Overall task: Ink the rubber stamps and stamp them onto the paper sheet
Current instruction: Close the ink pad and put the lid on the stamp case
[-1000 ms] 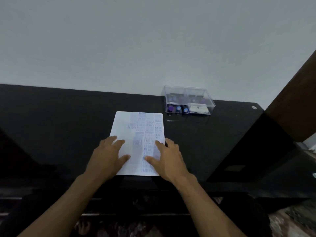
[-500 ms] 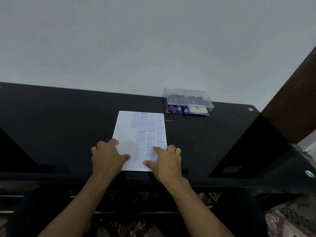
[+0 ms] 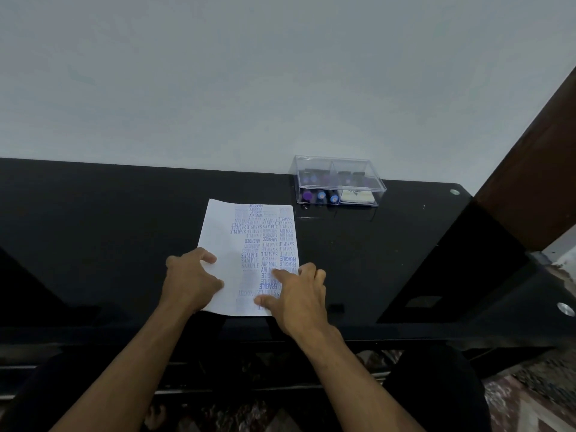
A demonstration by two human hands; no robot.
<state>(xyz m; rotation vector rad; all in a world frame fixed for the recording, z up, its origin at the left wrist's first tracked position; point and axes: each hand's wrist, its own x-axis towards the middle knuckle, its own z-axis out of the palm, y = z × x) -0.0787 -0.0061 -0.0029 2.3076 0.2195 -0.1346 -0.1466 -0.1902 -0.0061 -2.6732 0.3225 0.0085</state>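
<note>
While both hands rest on the sheet, no stamp is in hand and inking has not begun. The black tabletop (image 3: 93, 232) carries everything and extends well beyond the fingertips on all sides.

The paper sheet (image 3: 224, 232) lies flat directly beneath the fingers, its near edge close to the table's front edge. Its right half is densely covered in blue impressions; the strip under and beyond the left fingers is blank. Judged from its thinness, the sheet is light, limp and likely to slide on the glossy top, so it is best pinned flat at the near corners, not lifted.

The clear plastic box (image 3: 338, 182) stands well beyond the right fingertips, up and to the right, apart from the sheet. Its lid appears closed. The rubber stamps (image 3: 321, 196), seen as purple and blue round ends, occupy its front left part; a pale ink pad (image 3: 357, 196) occupies the front right. These small rigid stamps should be taken by the handle; the box walls look smooth and may slip.

The left hand (image 3: 190, 282) presses the sheet's left edge with fingers bent and slightly apart. The right hand (image 3: 296, 294) presses the right edge, forefinger and thumb extended and spread, the other fingers curled at the paper's margin. Neither hand grips anything.
</note>
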